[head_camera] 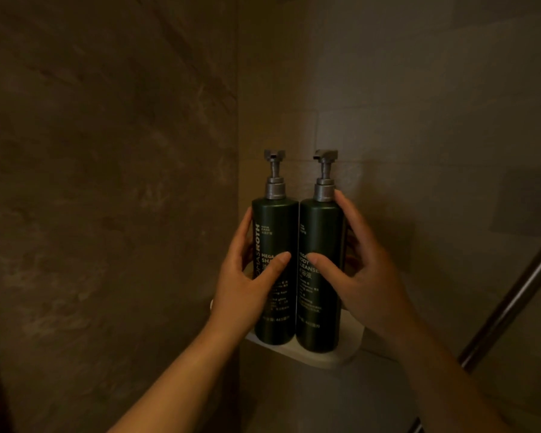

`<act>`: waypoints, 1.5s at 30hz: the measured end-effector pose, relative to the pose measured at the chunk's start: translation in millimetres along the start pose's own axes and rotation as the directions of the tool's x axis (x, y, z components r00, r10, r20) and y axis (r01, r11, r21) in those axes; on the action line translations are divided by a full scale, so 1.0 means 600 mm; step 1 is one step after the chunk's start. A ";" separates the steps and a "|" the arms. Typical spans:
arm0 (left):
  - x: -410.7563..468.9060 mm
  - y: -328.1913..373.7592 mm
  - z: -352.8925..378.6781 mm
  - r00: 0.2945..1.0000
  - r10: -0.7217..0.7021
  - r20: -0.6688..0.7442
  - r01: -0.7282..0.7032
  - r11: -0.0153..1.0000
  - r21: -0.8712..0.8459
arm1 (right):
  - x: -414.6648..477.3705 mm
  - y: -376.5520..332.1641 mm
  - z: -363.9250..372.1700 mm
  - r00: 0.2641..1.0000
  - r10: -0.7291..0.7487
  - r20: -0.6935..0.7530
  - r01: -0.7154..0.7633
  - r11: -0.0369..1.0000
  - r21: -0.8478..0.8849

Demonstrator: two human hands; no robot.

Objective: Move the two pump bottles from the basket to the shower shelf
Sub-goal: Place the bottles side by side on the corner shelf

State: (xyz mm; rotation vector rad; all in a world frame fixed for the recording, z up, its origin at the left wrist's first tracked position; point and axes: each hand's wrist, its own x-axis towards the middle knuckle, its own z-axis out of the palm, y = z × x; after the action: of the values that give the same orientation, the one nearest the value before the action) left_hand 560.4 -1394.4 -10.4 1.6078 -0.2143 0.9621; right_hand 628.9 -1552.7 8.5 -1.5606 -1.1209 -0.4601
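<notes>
Two dark green pump bottles with grey pump heads stand upright, side by side and touching, on a small white corner shelf [347, 351] in the shower. My left hand [247, 282] wraps the left bottle [277, 232], thumb across its label. My right hand [366, 276] wraps the right bottle [320, 232], thumb on the front, fingers behind it. Both bottle bases rest on the shelf. The basket is not in view.
Brown stone-look tiled walls meet in the corner behind the shelf. A metal rail [509, 301] slants up along the right edge. The light is dim.
</notes>
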 end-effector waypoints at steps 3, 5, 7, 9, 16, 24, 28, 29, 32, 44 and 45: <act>-0.009 -0.003 -0.011 1.000 0.005 0.026 -0.006 0.999 0.039 | -0.015 0.010 0.008 0.997 -0.006 -0.074 0.008 1.000 0.025; -0.016 -0.009 -0.020 0.999 0.005 0.037 -0.007 0.998 0.056 | -0.030 0.019 0.017 0.993 0.001 -0.118 -0.001 1.000 0.002; -0.028 -0.020 -0.029 0.999 -0.017 0.028 0.015 0.998 0.056 | -0.049 0.030 0.026 0.989 0.008 -0.148 -0.011 1.000 -0.024; -0.041 -0.033 -0.035 0.998 -0.048 0.033 0.045 0.997 0.068 | -0.068 0.042 0.034 0.985 0.006 -0.173 -0.013 0.999 -0.043; -0.064 -0.068 -0.034 0.993 -0.109 0.049 0.105 0.992 0.071 | -0.085 0.057 0.049 0.979 0.102 -0.178 -0.098 0.995 0.027; -0.044 -0.086 -0.044 0.990 -0.136 0.047 0.132 0.987 0.090 | -0.071 0.075 0.065 0.975 0.176 -0.140 -0.161 0.981 0.109; -0.035 -0.088 -0.050 0.992 -0.117 0.037 0.112 0.987 0.115 | -0.065 0.076 0.071 0.972 0.193 -0.135 -0.177 0.977 0.118; -0.035 -0.088 -0.049 0.994 -0.109 0.031 0.105 0.988 0.114 | -0.062 0.076 0.071 0.973 0.185 -0.135 -0.173 0.980 0.100; -0.039 -0.084 -0.045 0.995 -0.095 0.009 0.093 0.991 0.097 | -0.055 0.080 0.070 0.979 0.154 -0.130 -0.151 0.988 0.039; -0.018 -0.088 -0.057 0.995 -0.091 0.041 0.085 0.987 0.135 | -0.049 0.096 0.072 0.968 0.230 -0.103 -0.222 0.971 0.083; -0.020 -0.087 -0.053 0.997 -0.074 0.027 0.069 0.988 0.137 | -0.048 0.097 0.073 0.966 0.232 -0.112 -0.225 0.971 0.076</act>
State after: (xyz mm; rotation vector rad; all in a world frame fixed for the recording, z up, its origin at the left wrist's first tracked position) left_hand 570.0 -1355.1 -58.1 1.7454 -0.1142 0.9122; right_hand 652.3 -1521.4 -59.7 -1.5631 -0.8437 -0.3542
